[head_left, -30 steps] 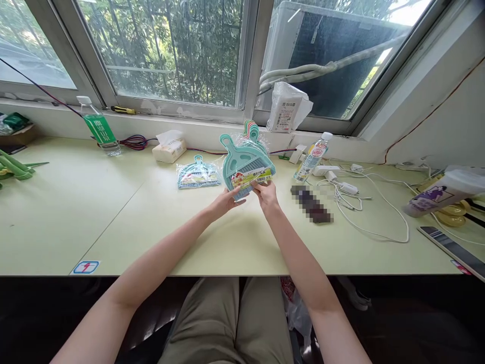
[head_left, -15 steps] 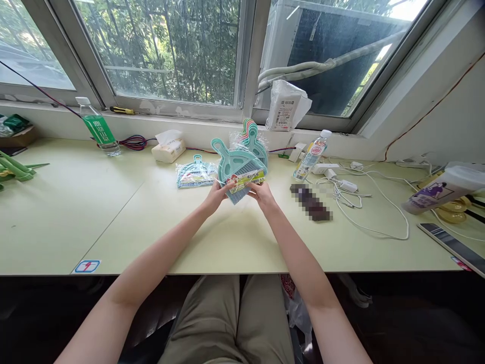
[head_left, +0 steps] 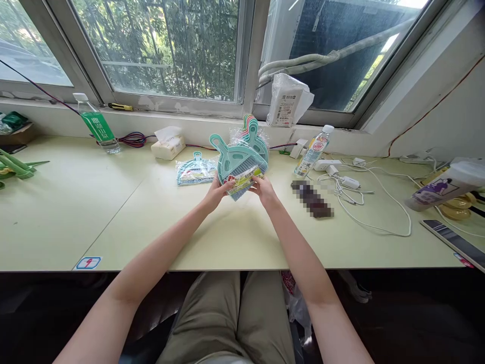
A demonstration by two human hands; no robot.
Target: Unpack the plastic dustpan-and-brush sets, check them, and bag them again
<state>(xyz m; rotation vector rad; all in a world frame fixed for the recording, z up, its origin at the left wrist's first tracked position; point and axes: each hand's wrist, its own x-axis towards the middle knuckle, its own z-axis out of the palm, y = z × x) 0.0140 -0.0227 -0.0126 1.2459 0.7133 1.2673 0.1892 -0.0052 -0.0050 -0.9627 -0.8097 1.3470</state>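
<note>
A teal dustpan and brush set (head_left: 237,161) with a yellow-green label is held tilted above the table, its looped handle pointing up and left. My left hand (head_left: 216,194) is closed on its lower left edge, thumb over the front. My right hand (head_left: 264,190) pinches the lower right corner by the label. Right behind it stands a stack of dustpans (head_left: 254,135) with handles in several colours, loosely wrapped in clear film. To the left, another wrapped dustpan set (head_left: 196,171) lies flat on the table.
On the pale green table (head_left: 151,227) are a tissue pack (head_left: 168,143), a green-labelled bottle (head_left: 99,126), a second bottle (head_left: 314,151), white cables (head_left: 350,189), a pixelated dark object (head_left: 312,199) and a plastic cup (head_left: 445,184). A white package (head_left: 285,103) stands on the windowsill.
The view has shifted slightly. My right fingers have moved a little up the set's right edge, over the label's end. Both hands still hold the set.
</note>
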